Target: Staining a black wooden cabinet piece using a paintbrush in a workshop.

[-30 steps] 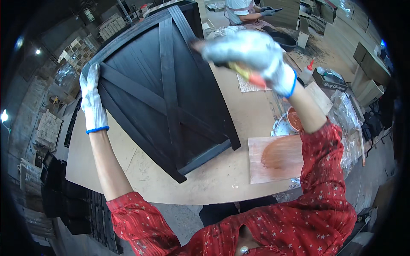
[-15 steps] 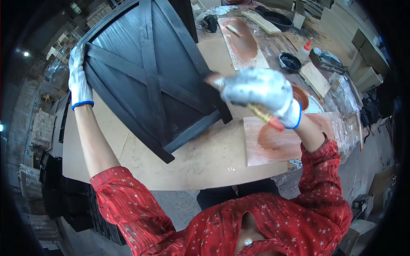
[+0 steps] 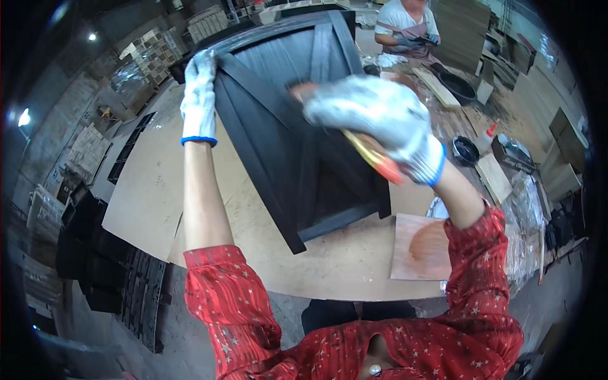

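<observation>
A black-painted wooden piece (image 3: 263, 145) with crossed slats and short legs stands tilted on the table. My left hand (image 3: 201, 95), in a white knit glove with a blue cuff, grips its upper left edge. In my gloved right hand (image 3: 373, 117), blurred by motion, is a paintbrush (image 3: 375, 158) with a yellow and red handle. The brush's bristle end reaches over the upper middle of the slatted face; whether it touches the wood I cannot tell. Dark smudges mark the right glove.
Brown board covers the table (image 3: 253, 225). To the right lie a stained board (image 3: 415, 247), a black bowl (image 3: 465, 151), a red-capped bottle (image 3: 486, 136), a wood block (image 3: 493, 177) and plastic wrap (image 3: 525, 202). A co-worker (image 3: 408, 31) stands at the far side, hands on a dark item.
The view has shifted, bringing the co-worker into sight. My right hand has swept the brush from the piece's right edge leftward and up over its face. The left hand keeps its hold.
</observation>
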{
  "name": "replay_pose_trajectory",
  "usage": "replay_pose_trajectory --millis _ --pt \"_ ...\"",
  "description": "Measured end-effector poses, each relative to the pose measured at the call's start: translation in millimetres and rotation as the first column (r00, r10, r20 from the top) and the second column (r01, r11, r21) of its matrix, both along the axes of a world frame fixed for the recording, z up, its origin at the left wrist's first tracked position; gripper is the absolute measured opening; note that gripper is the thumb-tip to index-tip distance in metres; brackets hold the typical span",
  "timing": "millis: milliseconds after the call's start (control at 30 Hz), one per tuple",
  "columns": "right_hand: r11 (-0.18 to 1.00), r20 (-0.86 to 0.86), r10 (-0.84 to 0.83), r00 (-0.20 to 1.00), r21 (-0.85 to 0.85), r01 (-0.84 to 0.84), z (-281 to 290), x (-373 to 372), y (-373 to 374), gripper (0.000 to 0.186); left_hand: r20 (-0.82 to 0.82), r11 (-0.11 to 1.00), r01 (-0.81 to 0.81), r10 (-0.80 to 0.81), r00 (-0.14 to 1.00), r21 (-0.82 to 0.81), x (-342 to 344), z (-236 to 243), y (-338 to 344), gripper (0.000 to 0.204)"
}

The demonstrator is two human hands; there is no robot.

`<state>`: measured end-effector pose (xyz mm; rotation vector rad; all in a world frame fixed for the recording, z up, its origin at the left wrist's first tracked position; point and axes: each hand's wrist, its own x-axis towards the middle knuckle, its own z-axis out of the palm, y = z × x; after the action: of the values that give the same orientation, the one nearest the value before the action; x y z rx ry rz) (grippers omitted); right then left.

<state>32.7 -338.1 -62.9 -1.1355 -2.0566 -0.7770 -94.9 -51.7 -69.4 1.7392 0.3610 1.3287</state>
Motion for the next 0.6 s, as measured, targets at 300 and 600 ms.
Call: replay_pose_trajectory --millis 300,600 --pt "0.97 0.139 -0.237 0.961 -0.019 0.242 -9 5 28 0.037 -0.015 1.0 -0.007 0.007 1.0 -0.006 2 -3 -9 0.071" --pt "0.981 -0.058 0.047 0.997 0.189 -0.036 34 0 79 0.03 -0.083 0.998 -0.062 0.061 0.995 -0.014 -8 4 -3 0.079"
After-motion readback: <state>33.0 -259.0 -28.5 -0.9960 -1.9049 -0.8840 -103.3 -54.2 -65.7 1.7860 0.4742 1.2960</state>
